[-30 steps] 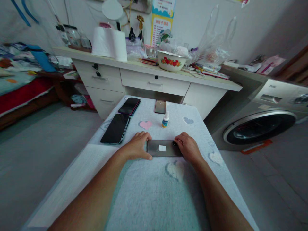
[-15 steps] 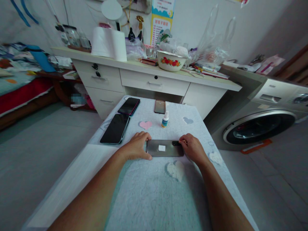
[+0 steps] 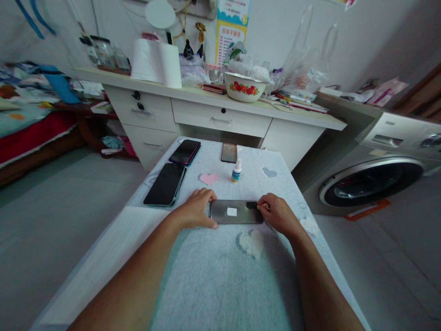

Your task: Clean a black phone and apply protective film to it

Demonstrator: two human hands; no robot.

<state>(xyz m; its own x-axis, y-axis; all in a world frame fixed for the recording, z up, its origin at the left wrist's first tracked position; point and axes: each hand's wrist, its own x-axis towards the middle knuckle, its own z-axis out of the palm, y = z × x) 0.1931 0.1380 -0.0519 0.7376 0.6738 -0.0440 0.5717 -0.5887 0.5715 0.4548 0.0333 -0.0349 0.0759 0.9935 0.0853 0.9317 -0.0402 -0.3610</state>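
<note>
The slim grey phone (image 3: 220, 218) with a white square sticker (image 3: 232, 212) lay back-up on the pale blue tablecloth (image 3: 213, 276). The left hand (image 3: 199, 209) held its left end between spread thumb and fingers; the right hand (image 3: 277, 213) had its fingers bunched narrow beside the black oblong camera block (image 3: 251, 205) (whether they pinched anything, I couldn't tell). Work there seemed under way, unfinished; how much remained was unclear.

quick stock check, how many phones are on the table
3 clear ones: the grey phone at centre, the near black-screened phone at left, and the far black-screened phone behind it. The flat item at back could be a phone or case.
</note>
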